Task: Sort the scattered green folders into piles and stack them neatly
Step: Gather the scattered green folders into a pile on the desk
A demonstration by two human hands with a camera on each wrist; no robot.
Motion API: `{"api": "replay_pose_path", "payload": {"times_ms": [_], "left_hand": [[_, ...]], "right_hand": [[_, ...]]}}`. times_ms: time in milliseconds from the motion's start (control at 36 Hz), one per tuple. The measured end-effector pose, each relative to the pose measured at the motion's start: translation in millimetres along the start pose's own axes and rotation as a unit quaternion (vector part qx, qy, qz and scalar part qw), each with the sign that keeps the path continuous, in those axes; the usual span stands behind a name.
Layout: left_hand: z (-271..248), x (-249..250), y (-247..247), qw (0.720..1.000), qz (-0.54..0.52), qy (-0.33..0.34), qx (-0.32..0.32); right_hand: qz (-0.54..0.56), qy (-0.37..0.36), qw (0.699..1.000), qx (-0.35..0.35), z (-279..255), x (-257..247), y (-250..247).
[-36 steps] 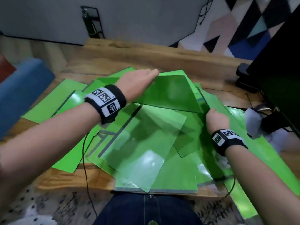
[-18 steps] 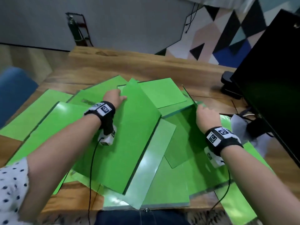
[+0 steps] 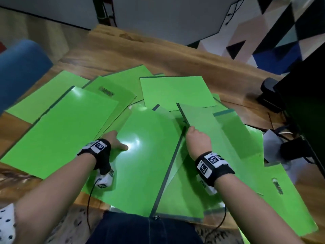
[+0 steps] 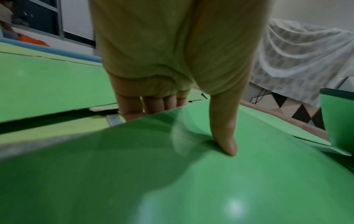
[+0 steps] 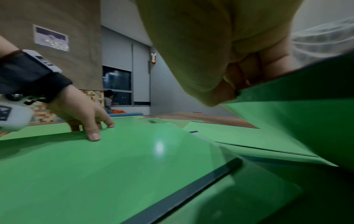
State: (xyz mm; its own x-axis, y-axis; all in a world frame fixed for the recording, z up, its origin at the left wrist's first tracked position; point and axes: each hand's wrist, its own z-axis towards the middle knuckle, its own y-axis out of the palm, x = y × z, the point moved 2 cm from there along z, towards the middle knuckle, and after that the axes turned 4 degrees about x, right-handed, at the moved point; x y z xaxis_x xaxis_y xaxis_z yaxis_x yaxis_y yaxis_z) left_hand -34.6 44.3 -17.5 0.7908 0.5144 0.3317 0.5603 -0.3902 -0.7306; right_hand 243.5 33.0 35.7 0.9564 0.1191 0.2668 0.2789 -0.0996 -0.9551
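Scattered glossy green plastic folders (image 3: 58, 131) overlapped across a wooden table (image 3: 158, 55), their lower layers largely hidden by those on top. The left hand (image 3: 115, 140) pinched the left edge of a bowed green folder with a dark spine (image 3: 144, 155) lying nearest the person; the head view showed only the thumb (image 3: 123, 147) on top, whereas the left wrist view showed the fingers (image 4: 153, 106) tucked beneath the edge. The right hand (image 3: 197, 140) was curled around the edge of a raised, tilted green folder (image 3: 211, 124); its fingertips were hidden from the head camera, and the right wrist view showed them (image 5: 239, 78) closed on that sheet. A black monitor (image 3: 302, 95) was cut off at the right edge, and a blue chair (image 3: 19, 71) at the left was blurred.
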Motion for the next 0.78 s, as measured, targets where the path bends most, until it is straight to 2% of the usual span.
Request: {"api": "replay_pose_path", "payload": {"times_ms": [167, 222, 278, 361, 472, 556, 667, 778], "left_hand": [[-4, 3, 0, 0.999, -0.036, 0.011, 0.013], [-6, 8, 0, 0.999, -0.045, 0.013, 0.022], [-6, 11, -1, 0.998, -0.048, 0.012, 0.031], [-6, 10, -2, 0.998, -0.053, 0.014, 0.031], [-9, 6, -7, 0.997, -0.071, 0.021, 0.025], [-12, 5, -10, 0.997, -0.069, 0.028, 0.020], [-14, 6, -12, 0.998, -0.059, 0.033, 0.007], [-16, 6, -11, 0.996, -0.060, 0.044, -0.039]], "right_hand": [[0.043, -0.034, 0.998, -0.023, -2, -71, 10], [0.112, -0.012, 0.992, -0.058, -2, -86, 17], [0.194, 0.038, 0.973, -0.115, 0, -87, 25], [0.235, 0.105, 0.955, -0.147, 4, -60, 42], [0.193, 0.214, 0.947, -0.141, 5, 17, 68], [0.171, 0.291, 0.925, -0.176, -6, 66, 94], [0.156, 0.325, 0.910, -0.205, -21, 81, 114], [0.154, 0.337, 0.906, -0.205, -27, 82, 119]]}}
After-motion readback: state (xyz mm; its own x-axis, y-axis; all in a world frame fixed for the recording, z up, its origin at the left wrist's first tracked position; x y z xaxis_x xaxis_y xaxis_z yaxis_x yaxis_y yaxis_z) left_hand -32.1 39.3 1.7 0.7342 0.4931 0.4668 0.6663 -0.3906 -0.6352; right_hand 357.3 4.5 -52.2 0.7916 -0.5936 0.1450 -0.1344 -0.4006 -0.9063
